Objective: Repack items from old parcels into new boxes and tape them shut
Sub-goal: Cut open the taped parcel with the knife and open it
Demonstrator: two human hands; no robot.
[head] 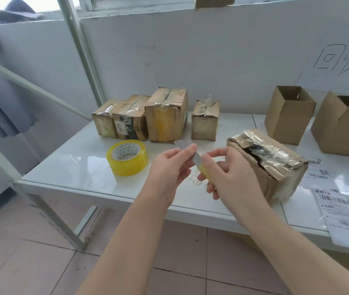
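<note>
On white glossy table [73, 167]: 5 worn brown cardboard parcels [166, 116] bound in clear tape. 4 upright in a row along the back wall, left three touching, fourth just apart. 5th, the torn taped parcel [269, 160], near the front edge, just right of the hands, top ripped open.

New plain brown cardboard boxes [288, 113]: 2 in clear view at far right, tops open (corner of a possible 3rd at the frame edge, cannot confirm).

1 roll of yellow-tinted packing tape [127, 157], flat on the table, left of the hands, in front of the row.

Printed white shipping labels [337, 209]: at least 3 sheets, front right, one overhanging the table edge.

1 utility knife [198, 159] with yellow plastic handle and grey metal blade, held above the table between both hands.

Left hand [169, 167]: thumb and fingertips pinching the blade.

Right hand [231, 175]: fingers curled round the yellow handle.
</note>
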